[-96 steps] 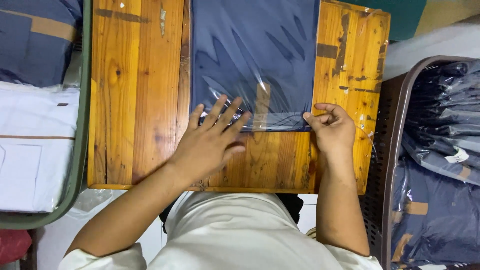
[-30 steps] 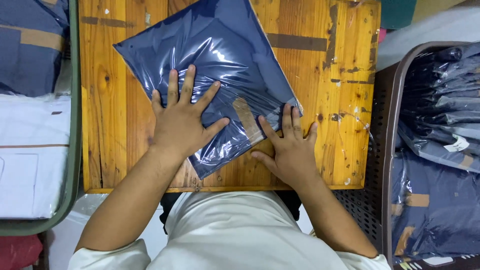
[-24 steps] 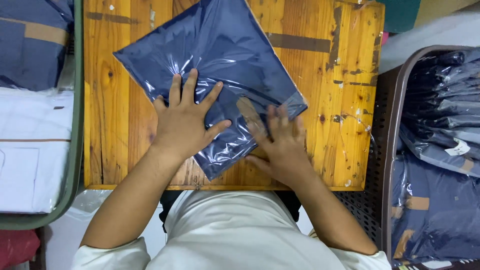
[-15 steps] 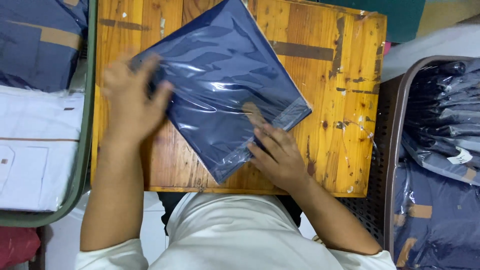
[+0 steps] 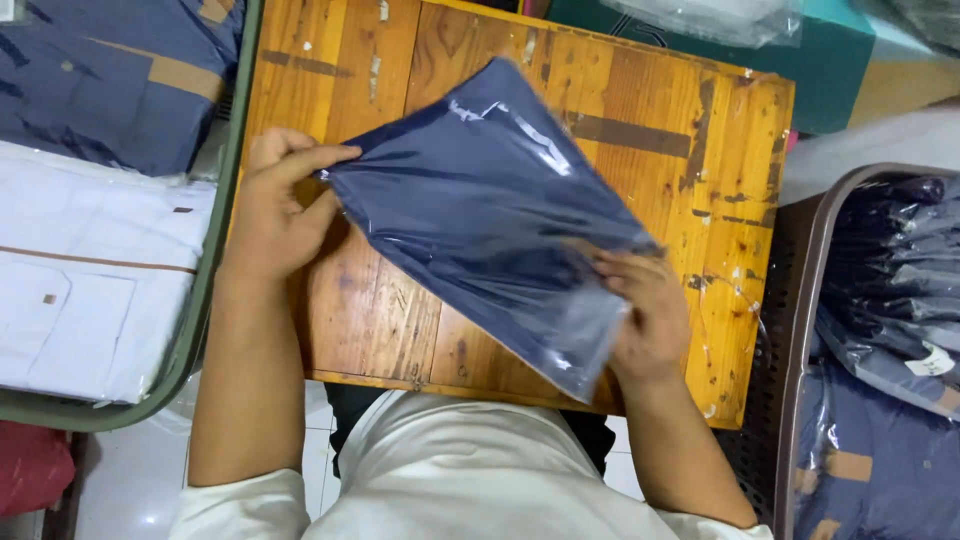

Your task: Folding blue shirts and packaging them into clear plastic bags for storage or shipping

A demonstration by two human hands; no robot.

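A folded dark blue garment sealed in a clear plastic bag is tilted and lifted off a small wooden table. My left hand pinches the bag's left corner between thumb and fingers. My right hand grips its lower right edge, fingers over the plastic. The bag lies diagonally between both hands, its far corner pointing up the table.
A green-rimmed bin at left holds folded white and blue garments. A brown basket at right holds several bagged dark blue garments. A teal box sits beyond the table. White floor tiles show below.
Both hands stopped pressing the bag flat; my left hand slid to its left corner, my right to its lower edge, and the bag has risen off the table.
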